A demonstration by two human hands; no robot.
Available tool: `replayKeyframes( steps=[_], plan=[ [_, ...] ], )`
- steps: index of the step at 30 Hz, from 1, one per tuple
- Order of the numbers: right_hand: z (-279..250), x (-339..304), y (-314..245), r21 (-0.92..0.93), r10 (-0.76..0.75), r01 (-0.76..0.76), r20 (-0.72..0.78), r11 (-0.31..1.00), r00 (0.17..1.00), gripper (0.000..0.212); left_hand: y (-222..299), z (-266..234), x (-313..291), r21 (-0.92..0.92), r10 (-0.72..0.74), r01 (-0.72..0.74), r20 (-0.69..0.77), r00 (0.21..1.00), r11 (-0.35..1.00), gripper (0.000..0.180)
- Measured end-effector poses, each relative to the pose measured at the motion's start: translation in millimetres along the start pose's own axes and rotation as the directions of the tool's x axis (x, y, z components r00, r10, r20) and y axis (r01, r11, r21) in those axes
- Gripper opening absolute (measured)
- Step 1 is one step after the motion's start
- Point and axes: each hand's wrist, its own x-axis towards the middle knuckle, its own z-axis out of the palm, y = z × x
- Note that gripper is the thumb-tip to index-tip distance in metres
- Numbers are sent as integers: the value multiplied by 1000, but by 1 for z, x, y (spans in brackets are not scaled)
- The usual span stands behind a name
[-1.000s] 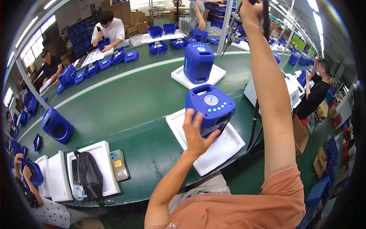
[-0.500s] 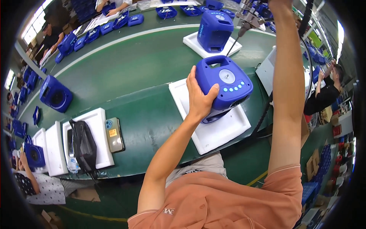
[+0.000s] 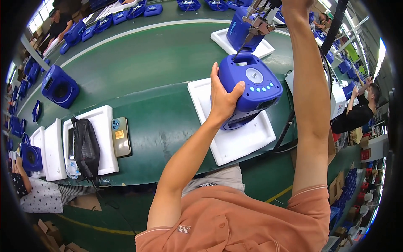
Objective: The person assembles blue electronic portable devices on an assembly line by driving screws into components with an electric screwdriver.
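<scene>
Orange cloth fills the lower edge: the person's shirt (image 3: 226,218), with both bare forearms reaching forward from its sleeves over the green bench (image 3: 168,113). Near the bench's front edge lies a white foam tray (image 3: 237,147), set at an angle, and over it is a blue speaker (image 3: 254,90), tilted, its top bearing a handle slot, a clear round disc and a curved row of pale buttons. The left hand (image 3: 226,95) holds the speaker by its left side, thumb bent over the top edge and fingers along the side. The right hand (image 3: 297,6), above and beyond, is cut off by the upper edge, so its grip cannot be told. Just beside it hangs a metal tool (image 3: 261,26), its thin bit pointing down at the speaker's far corner by the handle; whether the tip touches cannot be told.

Leftward on the bench, a phone (image 3: 121,138) lies back up beside another tray, which carries a black mesh pouch (image 3: 87,147). Farther off, behind the tool, a second blue speaker (image 3: 237,32) stands on its own tray. Beyond the white line, blue shells (image 3: 120,17) sit in a row.
</scene>
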Motion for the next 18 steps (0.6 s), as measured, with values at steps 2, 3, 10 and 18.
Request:
replayKeyframes(
  steps=[2, 3, 10, 18],
  plan=[
    [1, 5, 16, 143, -19, 17, 10, 990, 1000, 36, 0, 2, 0, 3, 1, -1, 2, 1000, 1000, 113],
    [-2, 10, 24, 81, -87, 88, -23, 993, 996, 36, 0, 3, 0, 3, 0, 0, 3, 1000, 1000, 114],
    [25, -30, 33, 4, 57, -57, 1, 998, 998, 39, -8, -30, 0, 103, 10, -2, -83, 997, 995, 115],
    [9, -25, 36, 227, -36, -1, 161, 974, 986, 32, -3, -2, 11, 36, 21, -21, 0, 1000, 999, 114]
  ],
)
